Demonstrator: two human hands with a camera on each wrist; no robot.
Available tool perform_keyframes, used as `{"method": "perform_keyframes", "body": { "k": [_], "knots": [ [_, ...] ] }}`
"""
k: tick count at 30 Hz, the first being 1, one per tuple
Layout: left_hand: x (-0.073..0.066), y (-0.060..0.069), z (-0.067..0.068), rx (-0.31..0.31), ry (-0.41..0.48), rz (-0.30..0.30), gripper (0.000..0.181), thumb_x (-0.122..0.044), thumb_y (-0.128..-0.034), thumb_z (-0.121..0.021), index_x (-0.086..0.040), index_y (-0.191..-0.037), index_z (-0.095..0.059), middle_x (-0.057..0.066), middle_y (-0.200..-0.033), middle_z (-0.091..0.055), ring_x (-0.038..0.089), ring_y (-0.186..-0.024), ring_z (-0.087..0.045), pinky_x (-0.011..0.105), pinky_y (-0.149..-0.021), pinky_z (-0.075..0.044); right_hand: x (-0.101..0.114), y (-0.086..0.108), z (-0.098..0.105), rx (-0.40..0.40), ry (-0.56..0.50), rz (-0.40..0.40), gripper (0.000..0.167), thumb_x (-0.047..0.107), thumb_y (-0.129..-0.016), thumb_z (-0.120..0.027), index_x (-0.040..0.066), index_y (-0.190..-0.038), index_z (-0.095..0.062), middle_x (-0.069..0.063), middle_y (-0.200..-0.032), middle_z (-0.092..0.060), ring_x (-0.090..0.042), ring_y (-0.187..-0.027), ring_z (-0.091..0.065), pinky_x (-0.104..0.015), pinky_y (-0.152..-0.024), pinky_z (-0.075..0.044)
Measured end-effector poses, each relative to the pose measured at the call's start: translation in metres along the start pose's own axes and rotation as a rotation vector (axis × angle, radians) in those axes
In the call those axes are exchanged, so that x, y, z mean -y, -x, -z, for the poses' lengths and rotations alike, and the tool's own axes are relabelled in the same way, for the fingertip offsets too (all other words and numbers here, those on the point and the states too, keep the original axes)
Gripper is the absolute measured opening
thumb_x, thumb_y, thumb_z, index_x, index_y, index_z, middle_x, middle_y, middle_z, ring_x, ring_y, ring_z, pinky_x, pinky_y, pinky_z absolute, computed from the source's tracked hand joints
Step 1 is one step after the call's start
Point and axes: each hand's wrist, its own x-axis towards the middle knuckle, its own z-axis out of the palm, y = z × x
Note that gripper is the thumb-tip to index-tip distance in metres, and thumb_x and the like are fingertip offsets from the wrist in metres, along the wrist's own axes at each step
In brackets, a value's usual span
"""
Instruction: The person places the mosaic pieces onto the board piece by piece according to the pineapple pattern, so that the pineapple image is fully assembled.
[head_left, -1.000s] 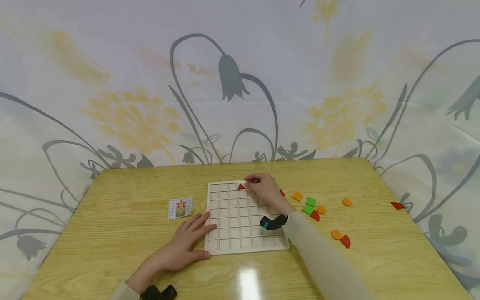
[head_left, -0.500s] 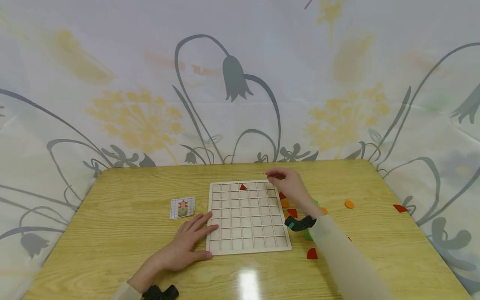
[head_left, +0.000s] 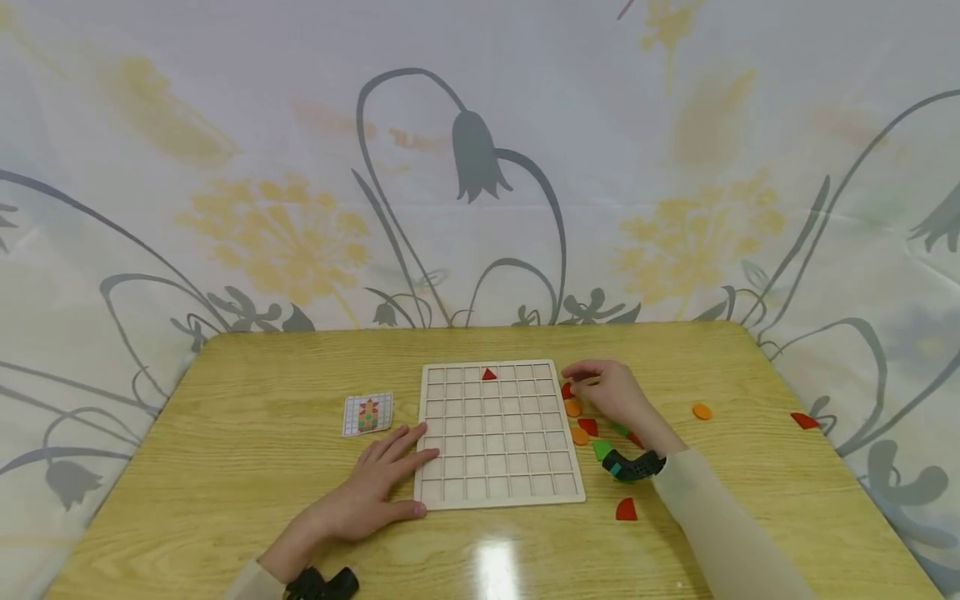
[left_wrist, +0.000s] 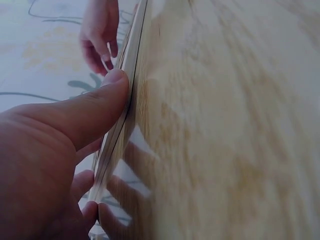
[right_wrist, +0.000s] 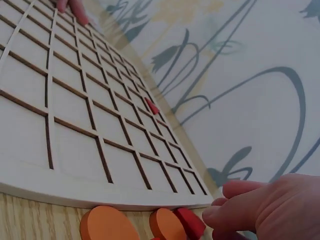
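A pale square grid board (head_left: 500, 504) lies on the table, with one red triangle (head_left: 489, 374) in a cell of its far row. My left hand (head_left: 367, 487) rests at the board's left edge, fingers spread and thumb at the near corner. In the left wrist view the thumb (left_wrist: 95, 105) lies against the board's rim. Off the board's far right corner, my right hand (head_left: 618, 393) hovers with fingers loosely bent, beside a red quarter-circle piece (right_wrist: 190, 223). I see nothing between its fingertips, though their undersides are partly hidden.
A pattern card (head_left: 367, 414) lies left of the board. Right of it are orange discs (head_left: 573, 407), a red piece (head_left: 588, 427) and a green piece (head_left: 602, 450), partly under the right wrist. Farther out are a red quarter-circle (head_left: 626, 509), an orange disc (head_left: 702, 412) and a red piece (head_left: 805, 421).
My right hand has moved right, off the board's far row to beside the loose pieces, uncovering the board's right side. The red triangle stays in its cell. My left hand keeps its place.
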Motion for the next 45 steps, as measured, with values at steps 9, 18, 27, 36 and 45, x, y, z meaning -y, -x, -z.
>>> {"method": "perform_keyframes", "body": {
  "k": [9, 18, 27, 36, 45],
  "knots": [
    [-0.0002, -0.0001, -0.0004, 0.001, -0.021, 0.004, 0.065, -0.04, -0.0957, -0.065, -0.011, -0.151, -0.045, 0.016, -0.164, -0.017, 0.045, -0.148, -0.009, 0.072, -0.108, -0.009, -0.0046, -0.0014, -0.0048, 0.049, 0.071, -0.004, 0.024, 0.004, -0.092, -0.069, 0.004, -0.116, -0.072, -0.014, -0.113, -0.069, -0.033, -0.104, -0.065, -0.046, -0.086, -0.053],
    [-0.0002, 0.0003, -0.0011, -0.003, -0.018, 0.007, 0.065, -0.039, -0.0954, -0.066, -0.011, -0.15, -0.046, 0.016, -0.164, -0.017, 0.046, -0.148, -0.01, 0.072, -0.109, -0.008, -0.0061, -0.0047, -0.0058, 0.06, 0.158, 0.003, 0.023, 0.002, -0.092, -0.069, 0.005, -0.114, -0.072, -0.01, -0.11, -0.069, -0.029, -0.099, -0.065, -0.044, -0.086, -0.053],
    [0.002, -0.0002, -0.0017, -0.008, -0.018, -0.006, 0.065, -0.038, -0.0957, -0.066, -0.011, -0.151, -0.045, 0.017, -0.164, -0.017, 0.046, -0.148, -0.009, 0.072, -0.108, -0.009, -0.0031, -0.0091, -0.0036, 0.09, 0.307, 0.036, 0.021, -0.001, -0.09, -0.07, 0.004, -0.109, -0.075, -0.01, -0.101, -0.061, -0.026, -0.089, -0.058, -0.044, -0.082, -0.05],
    [0.0031, -0.0004, -0.002, -0.005, -0.012, 0.0, 0.065, -0.04, -0.0959, -0.065, -0.012, -0.151, -0.045, 0.015, -0.164, -0.017, 0.045, -0.148, -0.009, 0.073, -0.108, -0.009, -0.007, -0.0074, -0.0002, 0.078, 0.29, 0.036, 0.013, 0.004, -0.09, -0.072, 0.01, -0.101, -0.076, -0.005, -0.099, -0.069, -0.022, -0.086, -0.061, -0.042, -0.079, -0.051],
    [0.0046, -0.0002, -0.0026, -0.016, -0.008, -0.012, 0.065, -0.04, -0.0957, -0.065, -0.012, -0.151, -0.044, 0.015, -0.164, -0.016, 0.045, -0.148, -0.008, 0.073, -0.107, -0.008, -0.0107, -0.0035, 0.0017, -0.015, 0.242, 0.043, 0.013, 0.008, -0.092, -0.072, 0.008, -0.104, -0.075, -0.008, -0.101, -0.072, -0.026, -0.09, -0.065, -0.045, -0.082, -0.052]
  ]
}}
